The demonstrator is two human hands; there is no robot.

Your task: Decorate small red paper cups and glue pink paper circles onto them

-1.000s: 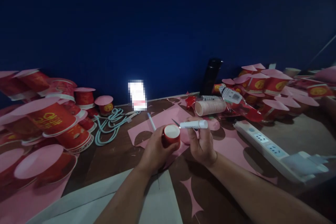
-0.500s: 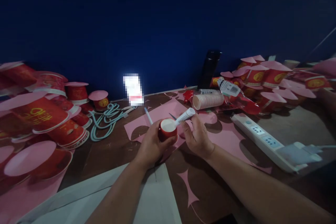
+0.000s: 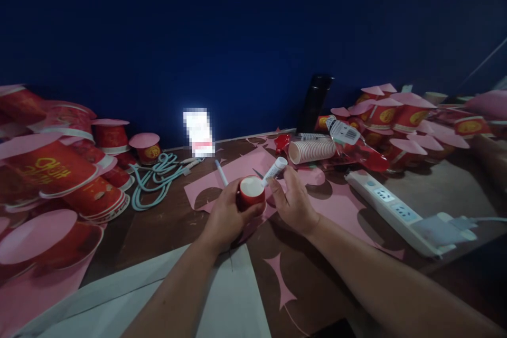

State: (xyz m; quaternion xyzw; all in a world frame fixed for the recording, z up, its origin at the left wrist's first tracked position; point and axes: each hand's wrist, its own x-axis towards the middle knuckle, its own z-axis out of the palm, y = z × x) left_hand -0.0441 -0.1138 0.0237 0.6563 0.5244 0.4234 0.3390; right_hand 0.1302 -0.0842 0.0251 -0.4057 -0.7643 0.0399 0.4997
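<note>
My left hand (image 3: 226,218) is wrapped round a small red paper cup (image 3: 252,202), whose pale round end faces up. Between the fingers of my right hand (image 3: 295,203) is a white glue stick (image 3: 274,170), slanted so that its lower end meets the right edge of the cup; whether it presses there I cannot tell. Under both hands lies a cut pink paper sheet (image 3: 253,161) with round holes. A pen (image 3: 221,173) rests on this sheet, left of the cup. The dark tip of some pointed tool (image 3: 257,174) shows behind the cup.
Red cups topped with pink discs crowd the left (image 3: 49,163) and right (image 3: 412,111). At the back are a coiled cable (image 3: 154,185), a lit blurred screen (image 3: 199,132), a dark bottle (image 3: 315,103) and a cup stack (image 3: 312,151). A power strip (image 3: 390,208) lies right.
The glue stick has tipped more upright and shifted slightly left along the cup's edge with my right hand. My left hand keeps hold of the cup. The whole view has shifted a little.
</note>
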